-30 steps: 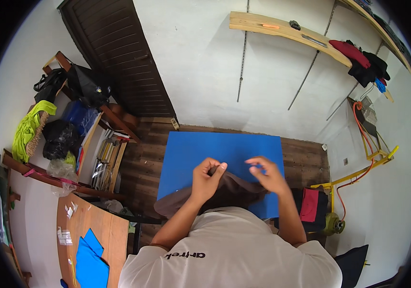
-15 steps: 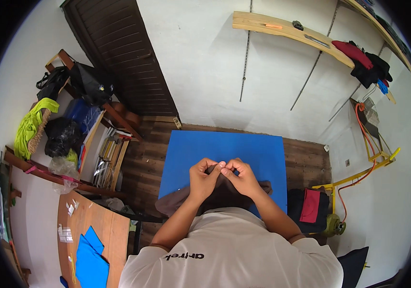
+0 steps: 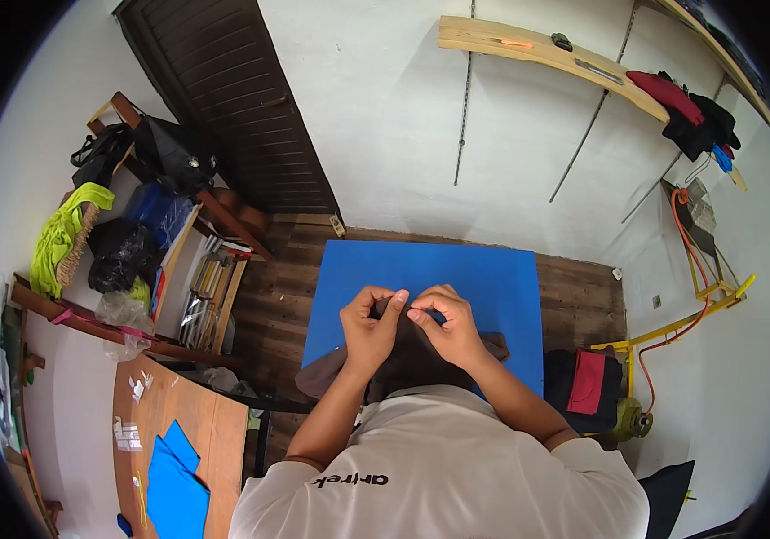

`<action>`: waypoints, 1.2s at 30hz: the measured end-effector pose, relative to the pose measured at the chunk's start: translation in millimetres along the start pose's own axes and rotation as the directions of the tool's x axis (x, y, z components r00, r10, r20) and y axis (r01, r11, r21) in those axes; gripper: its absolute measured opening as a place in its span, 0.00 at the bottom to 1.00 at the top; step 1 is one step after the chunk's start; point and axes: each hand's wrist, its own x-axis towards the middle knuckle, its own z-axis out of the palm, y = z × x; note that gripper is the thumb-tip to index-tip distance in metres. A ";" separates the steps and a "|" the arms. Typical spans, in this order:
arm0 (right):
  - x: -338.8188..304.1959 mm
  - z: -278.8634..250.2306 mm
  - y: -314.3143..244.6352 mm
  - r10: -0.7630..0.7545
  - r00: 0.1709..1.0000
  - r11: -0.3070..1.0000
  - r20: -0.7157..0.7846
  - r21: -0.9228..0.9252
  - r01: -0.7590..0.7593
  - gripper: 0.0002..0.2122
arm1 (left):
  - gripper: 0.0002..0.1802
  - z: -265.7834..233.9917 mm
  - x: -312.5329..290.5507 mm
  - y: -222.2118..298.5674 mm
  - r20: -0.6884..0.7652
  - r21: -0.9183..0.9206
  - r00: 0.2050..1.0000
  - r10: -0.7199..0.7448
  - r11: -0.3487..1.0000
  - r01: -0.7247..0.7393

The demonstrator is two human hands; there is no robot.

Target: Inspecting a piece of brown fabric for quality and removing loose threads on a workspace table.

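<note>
hands drawn together | both pinch brown cloth point(image 3: 403, 359) | blue mat point(image 3: 457, 278) (wood floor point(image 3: 583, 296))

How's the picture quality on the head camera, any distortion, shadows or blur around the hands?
Head view: strong fisheye, black corners, and the wooden shelf bows near the rim. Even daylight, soft shadows on the white wall, no glare. Left hand and right hand are sharp over the blue mat; the dark cloth they pinch shows little detail.
</note>
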 end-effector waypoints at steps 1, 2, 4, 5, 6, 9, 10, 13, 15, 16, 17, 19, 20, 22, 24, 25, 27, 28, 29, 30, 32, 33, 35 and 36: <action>0.0 1.1 -0.8 0.010 1.000 1.000 -0.029 0.014 -0.009 0.07 | 0.11 -0.7 0.5 0.2 -0.022 -0.013 1.000 0.009 1.000 -0.010; 0.0 1.7 -1.0 0.019 0.999 1.000 -0.041 0.020 -0.018 0.07 | 0.11 -1.3 1.0 0.4 -0.043 -0.027 0.999 0.019 0.999 -0.020; -0.5 0.4 -0.8 0.006 1.000 1.000 -0.024 -0.008 -0.007 0.07 | 0.11 -3.1 1.1 1.5 -0.032 -0.016 0.999 0.005 1.000 -0.005; -0.6 -1.4 -0.3 -0.011 1.000 0.999 -0.004 -0.038 0.011 0.07 | 0.11 -4.3 1.6 2.4 -0.019 -0.001 1.000 -0.006 1.000 0.006; -0.8 -4.1 0.1 -0.013 1.000 0.999 0.012 -0.034 0.013 0.07 | 0.11 -5.4 2.5 3.3 -0.026 0.001 1.000 -0.004 1.000 0.004; -0.4 -8.9 0.3 0.018 0.999 0.997 0.041 -0.077 -0.015 0.07 | 0.11 -6.1 5.1 6.0 -0.031 0.034 0.999 0.018 0.999 -0.017; -0.1 -9.1 -0.1 0.007 1.000 0.998 0.025 -0.060 -0.005 0.06 | 0.11 -5.4 5.9 6.7 -0.042 0.006 0.999 0.031 1.000 -0.031; 0.4 -3.7 -3.8 -0.008 0.999 1.000 -0.033 -0.018 0.007 0.06 | 0.12 -5.4 8.0 8.3 -0.068 -0.045 0.997 0.035 0.998 -0.038; -0.5 -0.8 -7.5 -0.016 0.997 1.000 -0.072 0.014 0.017 0.07 | 0.12 -8.5 7.4 10.4 -0.090 -0.065 0.995 0.030 0.997 -0.036; -1.3 -0.5 -9.2 0.004 0.998 1.000 -0.055 0.012 -0.004 0.07 | 0.12 -10.4 7.7 11.6 -0.089 -0.040 0.996 0.031 0.999 -0.034; -2.7 -1.2 -10.7 0.025 0.999 1.000 -0.038 0.007 -0.025 0.07 | 0.12 -11.9 7.2 12.7 -0.086 -0.003 0.996 0.025 1.000 -0.026; -6.5 -4.2 -12.2 0.090 0.995 0.995 0.034 0.027 -0.091 0.07 | 0.12 -16.5 7.2 14.0 -0.100 -0.033 0.995 0.025 0.999 -0.029; -9.4 -6.5 -12.2 0.109 0.993 0.994 0.046 -0.004 -0.109 0.08 | 0.12 -16.1 5.7 13.6 -0.102 -0.045 0.995 0.010 0.999 -0.015; -15.0 -7.0 -12.9 0.088 0.994 0.996 0.058 0.010 -0.089 0.09 | 0.12 -16.3 2.6 13.0 -0.090 -0.040 0.995 0.036 0.998 -0.040; -20.5 -4.2 -14.7 0.049 0.998 0.996 0.033 0.077 -0.051 0.09 | 0.12 -18.0 -0.8 12.5 -0.078 -0.073 0.997 -0.015 0.997 0.010; -22.8 -2.4 -15.6 0.023 0.999 0.996 0.030 0.080 -0.026 0.09 | 0.12 -19.2 -1.8 11.9 -0.083 -0.068 0.996 -0.017 0.998 0.011; -25.9 -1.9 -16.5 0.089 0.995 0.991 0.045 0.093 -0.092 0.09 | 0.12 -20.0 -1.1 9.6 -0.079 -0.107 0.996 -0.049 0.993 0.040; -26.8 -3.9 -16.7 0.072 0.997 0.993 0.037 0.087 -0.075 0.09 | 0.12 -20.5 -0.9 8.8 -0.081 -0.107 0.995 -0.052 0.993 0.044; -27.4 -6.0 -17.1 0.063 0.996 0.997 0.071 0.035 -0.065 0.09 | 0.12 -20.7 -0.4 8.1 -0.092 -0.107 0.995 -0.033 0.994 0.023; -27.0 -8.2 -17.4 0.047 0.995 0.999 0.089 -0.006 -0.046 0.09 | 0.12 -21.4 1.3 7.9 -0.089 -0.100 0.996 -0.018 0.995 0.009; -26.0 -9.8 -18.9 0.062 0.992 0.998 0.107 -0.003 -0.062 0.09 | 0.12 -23.2 3.8 8.9 -0.092 -0.091 0.996 -0.011 0.996 0.003; -25.5 -10.3 -19.7 0.034 0.996 0.998 0.083 0.041 -0.037 0.09 | 0.11 -24.3 5.3 9.8 -0.087 -0.076 0.996 -0.025 0.997 0.018; -24.1 -6.9 -20.7 0.018 0.998 0.999 0.062 0.048 -0.021 0.10 | 0.11 -24.4 7.2 11.4 -0.098 -0.088 0.995 -0.013 0.996 0.004; -23.9 -5.2 -21.1 0.010 0.999 0.997 0.033 0.076 -0.013 0.10 | 0.11 -24.8 8.6 11.9 -0.109 -0.096 0.994 -0.005 0.995 -0.005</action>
